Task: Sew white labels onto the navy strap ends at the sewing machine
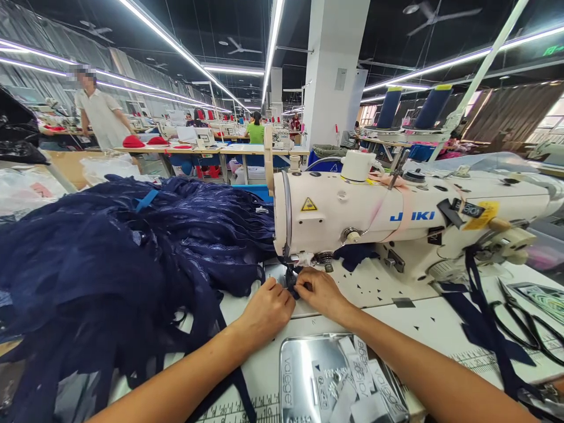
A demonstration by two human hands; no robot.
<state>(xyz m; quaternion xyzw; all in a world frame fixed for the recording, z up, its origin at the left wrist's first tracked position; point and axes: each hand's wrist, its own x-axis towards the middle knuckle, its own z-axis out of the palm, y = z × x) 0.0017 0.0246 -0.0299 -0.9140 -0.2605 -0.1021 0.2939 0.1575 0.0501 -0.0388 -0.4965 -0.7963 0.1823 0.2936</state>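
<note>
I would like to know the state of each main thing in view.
Left hand, fingers curled, grip hidden
Right hand, pinching navy piece
Navy strips, heaped loosely
Sewing machine, upright, running unclear
Scissors, lying, handles apart
Labels, scattered on metal tin
Thread cones, upright
Ceiling lights, lit

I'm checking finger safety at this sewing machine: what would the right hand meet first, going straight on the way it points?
The right hand would probably meet the navy fabric just ahead first, then perhaps the left hand; depth there is hard to judge.
</note>
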